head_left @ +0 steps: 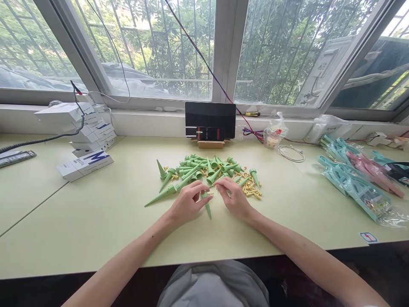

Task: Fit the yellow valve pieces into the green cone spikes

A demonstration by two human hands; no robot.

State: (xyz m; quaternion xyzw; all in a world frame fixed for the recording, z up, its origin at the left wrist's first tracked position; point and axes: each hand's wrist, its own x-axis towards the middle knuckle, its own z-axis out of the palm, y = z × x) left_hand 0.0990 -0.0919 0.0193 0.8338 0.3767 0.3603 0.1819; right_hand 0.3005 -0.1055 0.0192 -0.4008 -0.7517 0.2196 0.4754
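My left hand [189, 200] is closed around a green plastic spike [208, 210], whose tip points down toward the table's front edge. A small yellow piece [210, 194] shows at the spike's upper part, by my left fingertips. Just to the right, my right hand [235, 198] has its thumb and fingers pinched together; whatever is between them is too small or hidden to make out. Behind both hands lies a heap of green spikes [191, 163] with ribbed caps. Loose yellow plastic valves [254, 190] are scattered beside my right hand.
A tablet [209, 114] and a phone [211, 134] stand on a small cardboard stand behind the heap. White boxes [85, 165] are at the left. Bagged teal and pink plastic items [354, 183] lie at the right, near a coiled white cable [290, 154].
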